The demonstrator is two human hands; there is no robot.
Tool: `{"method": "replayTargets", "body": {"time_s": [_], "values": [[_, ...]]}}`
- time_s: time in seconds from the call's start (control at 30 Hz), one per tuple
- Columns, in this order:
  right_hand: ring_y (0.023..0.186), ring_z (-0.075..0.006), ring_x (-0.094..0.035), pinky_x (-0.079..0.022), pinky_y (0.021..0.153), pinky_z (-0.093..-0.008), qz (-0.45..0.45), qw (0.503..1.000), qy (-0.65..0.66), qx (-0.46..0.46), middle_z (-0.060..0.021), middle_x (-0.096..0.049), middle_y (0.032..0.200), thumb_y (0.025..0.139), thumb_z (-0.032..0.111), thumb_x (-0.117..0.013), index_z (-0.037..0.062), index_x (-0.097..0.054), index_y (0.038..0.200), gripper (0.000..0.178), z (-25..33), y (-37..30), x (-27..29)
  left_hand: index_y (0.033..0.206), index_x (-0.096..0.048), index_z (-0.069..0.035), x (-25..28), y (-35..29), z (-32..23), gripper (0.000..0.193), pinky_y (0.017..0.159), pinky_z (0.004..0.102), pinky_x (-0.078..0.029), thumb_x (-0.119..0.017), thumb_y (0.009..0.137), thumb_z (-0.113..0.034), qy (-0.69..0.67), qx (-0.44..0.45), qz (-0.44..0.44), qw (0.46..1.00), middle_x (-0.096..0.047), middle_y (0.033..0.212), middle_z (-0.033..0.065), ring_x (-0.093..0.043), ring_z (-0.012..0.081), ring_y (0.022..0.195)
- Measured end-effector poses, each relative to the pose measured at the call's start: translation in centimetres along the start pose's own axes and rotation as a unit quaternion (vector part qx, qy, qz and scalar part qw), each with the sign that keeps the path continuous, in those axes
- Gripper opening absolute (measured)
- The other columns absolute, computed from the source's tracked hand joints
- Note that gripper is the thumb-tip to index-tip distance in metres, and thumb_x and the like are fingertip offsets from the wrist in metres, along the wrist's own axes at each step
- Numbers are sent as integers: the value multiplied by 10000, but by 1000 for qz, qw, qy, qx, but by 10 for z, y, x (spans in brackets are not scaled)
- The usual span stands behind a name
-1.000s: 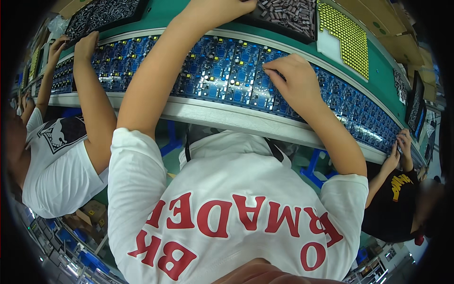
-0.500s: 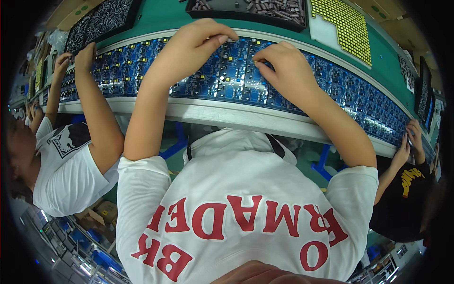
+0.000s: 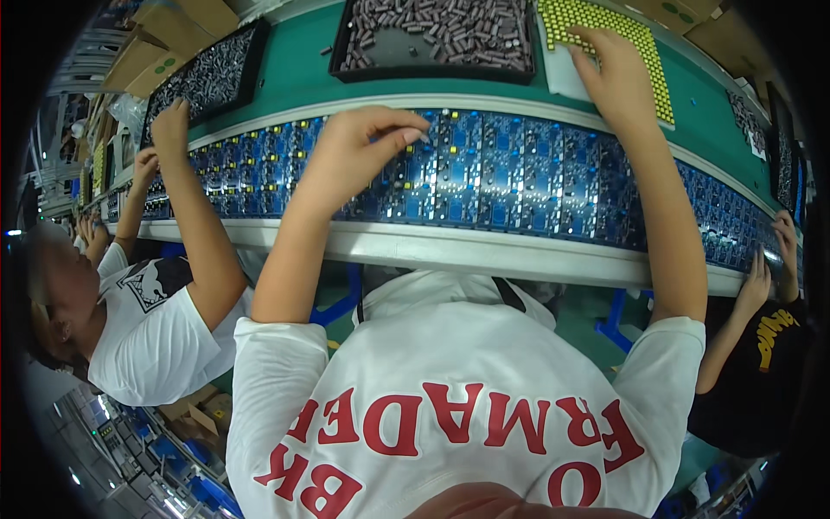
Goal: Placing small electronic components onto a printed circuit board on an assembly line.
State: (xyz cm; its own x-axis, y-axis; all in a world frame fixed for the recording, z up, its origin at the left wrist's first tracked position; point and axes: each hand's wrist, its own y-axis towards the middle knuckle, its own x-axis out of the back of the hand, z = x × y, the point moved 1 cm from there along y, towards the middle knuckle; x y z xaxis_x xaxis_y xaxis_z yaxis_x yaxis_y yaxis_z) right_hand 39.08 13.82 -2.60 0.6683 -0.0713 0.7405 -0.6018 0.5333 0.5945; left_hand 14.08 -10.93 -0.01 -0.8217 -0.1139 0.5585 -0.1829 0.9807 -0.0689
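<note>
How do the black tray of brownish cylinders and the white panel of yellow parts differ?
The cylinders in the black tray lie jumbled, while the yellow parts on the white panel sit in tight rows. The black tray has raised walls; the white panel looks flat. The right hand is over the white panel, while no hand touches the black tray. Both rest on the green surface and show a bare patch.

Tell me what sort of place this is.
Probably an electronics factory: a long row of blue circuit boards, a black tray of small parts, and co-workers on both sides.
</note>
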Motion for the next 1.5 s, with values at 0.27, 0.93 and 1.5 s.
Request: {"method": "replayTargets", "body": {"time_s": [0.27,0.93,1.5], "values": [[988,-303,-659,-529,899,-432,24,991,-113,75,-87,-703,966,902,181,-710,73,-760,1012,162,-12,1,-4,1028,-759,-13,-19,6,-9,145,798,370,-550,-719,906,-81,206,-129,-15,970,-749,979,148,-713,317,894],[944,-299,-680,-546,849,-403,4,993,-95,70,-91,-718,970,935,175,-687,47,-737,992,149,-25,-3,-11,940,-739,-22,-36,5,-7,89,791,436,-548,-740,872,-81,273,-186,-54,942,-736,929,144,-688,356,881],[903,-193,-750,-580,803,-318,19,996,83,-36,-87,-769,970,923,159,-730,57,-760,1076,186,56,-21,19,916,-728,-32,-30,7,-5,101,826,450,-526,-737,872,-121,310,-277,-21,909,-714,901,125,-668,350,887]]}}
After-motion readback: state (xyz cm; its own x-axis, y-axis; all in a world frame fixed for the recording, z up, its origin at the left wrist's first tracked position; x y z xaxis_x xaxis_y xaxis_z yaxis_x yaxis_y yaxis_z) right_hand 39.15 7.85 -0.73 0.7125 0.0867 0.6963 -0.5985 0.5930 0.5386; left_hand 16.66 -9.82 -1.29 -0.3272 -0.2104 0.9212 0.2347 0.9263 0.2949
